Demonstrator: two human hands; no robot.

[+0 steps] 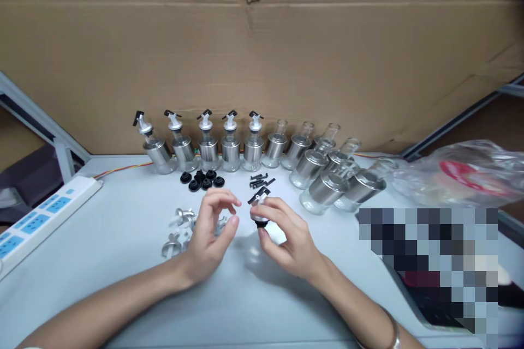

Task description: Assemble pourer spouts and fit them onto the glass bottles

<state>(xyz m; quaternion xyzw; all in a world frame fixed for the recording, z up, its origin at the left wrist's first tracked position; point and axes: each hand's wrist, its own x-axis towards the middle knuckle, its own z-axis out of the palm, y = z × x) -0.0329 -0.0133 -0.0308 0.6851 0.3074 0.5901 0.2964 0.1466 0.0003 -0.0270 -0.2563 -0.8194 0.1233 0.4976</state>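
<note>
Left hand (208,237): empty, thumb and fingers parted in a loose curl beside silver spouts (172,246). Centre: pourer (259,200) held above the tabletop (204,311), black lever (257,194) on top, black stopper (261,224) underneath. Right hand (292,240): narrow, pinching that pourer between thumb and fingertips. Judgement: steady the pourer with both hands, keep pressure off the lever, check the stopper seats square. Farther right stand open-necked bottles (325,191).

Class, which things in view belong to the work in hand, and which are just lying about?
Apparently in use:
pourer in the right hand
bottles with pourers
open bottles
black stoppers
silver parts
black levers

Apparently lying about:
power strip
plastic bag
coloured wires
</note>
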